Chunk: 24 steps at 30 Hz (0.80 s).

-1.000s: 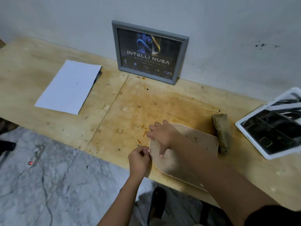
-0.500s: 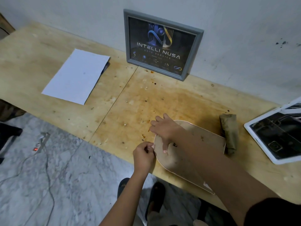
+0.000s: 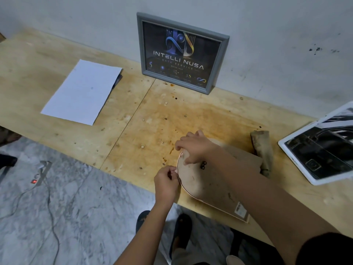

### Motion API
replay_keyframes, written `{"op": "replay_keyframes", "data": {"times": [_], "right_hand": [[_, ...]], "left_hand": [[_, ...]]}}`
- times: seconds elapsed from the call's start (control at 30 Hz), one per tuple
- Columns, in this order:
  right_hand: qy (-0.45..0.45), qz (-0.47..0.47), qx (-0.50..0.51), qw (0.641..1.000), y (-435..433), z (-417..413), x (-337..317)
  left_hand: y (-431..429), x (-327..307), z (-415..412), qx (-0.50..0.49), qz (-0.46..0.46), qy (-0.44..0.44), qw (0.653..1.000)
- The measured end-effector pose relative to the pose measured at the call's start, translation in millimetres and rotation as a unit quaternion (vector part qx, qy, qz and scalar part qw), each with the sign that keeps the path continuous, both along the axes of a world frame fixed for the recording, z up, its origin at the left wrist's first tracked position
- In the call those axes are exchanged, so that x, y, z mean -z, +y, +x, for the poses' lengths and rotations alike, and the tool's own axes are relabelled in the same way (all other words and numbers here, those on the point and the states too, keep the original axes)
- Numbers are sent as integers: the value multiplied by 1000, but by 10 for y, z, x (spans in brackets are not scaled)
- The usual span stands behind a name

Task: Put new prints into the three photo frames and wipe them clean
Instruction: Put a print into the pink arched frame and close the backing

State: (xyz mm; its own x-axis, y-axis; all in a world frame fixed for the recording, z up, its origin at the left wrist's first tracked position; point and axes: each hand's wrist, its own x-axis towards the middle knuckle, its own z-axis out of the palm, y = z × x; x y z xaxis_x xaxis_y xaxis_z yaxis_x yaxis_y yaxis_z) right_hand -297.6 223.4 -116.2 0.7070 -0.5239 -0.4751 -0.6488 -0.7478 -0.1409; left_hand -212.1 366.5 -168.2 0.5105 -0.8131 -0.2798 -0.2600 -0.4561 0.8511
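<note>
- Since the left grip (image 3: pixel 166 180) pinches, fingers curled, at something too small to make out on the rim of the face-down frame (image 3: pixel 210 190), a slip there could bend a tab or nick a fingertip.
- The frame lies at the near edge of the desk (image 3: pixel 133 131), so a hard tug could slide it onto the floor.
- The right grip (image 3: pixel 193 148) curls over the frame's rounded end and pins it down. Too much weight might crack any glass beneath.
- The cloth (image 3: pixel 261 148) lies against the frame's far side and could snag.
- The paper (image 3: pixel 82 92) lies well apart, a long reach.
</note>
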Motion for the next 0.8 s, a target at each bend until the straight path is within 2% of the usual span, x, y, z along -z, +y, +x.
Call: {"op": "replay_keyframes", "data": {"times": [0.1, 0.2, 0.27, 0.4, 0.5, 0.63, 0.8], "right_hand": [[-72, 25, 170, 983, -67, -307, 22], [-63, -6, 320, 945, -96, -705, 117], [-68, 10, 372, 926, -78, -872, 176], [-94, 25, 392, 915, -20, -909, 204], [-132, 15, 432, 892, -17, -856, 201], [-227, 78, 453, 858, -74, -837, 69], [-268, 125, 445, 845, -134, -925, -354]], "left_hand": [[-11, -40, 10, 10, 4, -8, 1000], [-32, -39, 23, 19, 11, -20, 1000], [-44, -28, 30, 20, 15, -29, 999], [-59, -12, 18, 26, 15, -43, 999], [-54, 17, 15, 26, 17, -41, 999], [-22, 42, -22, 23, 12, -44, 999], [8, 47, -55, 24, -1, -49, 999]]}}
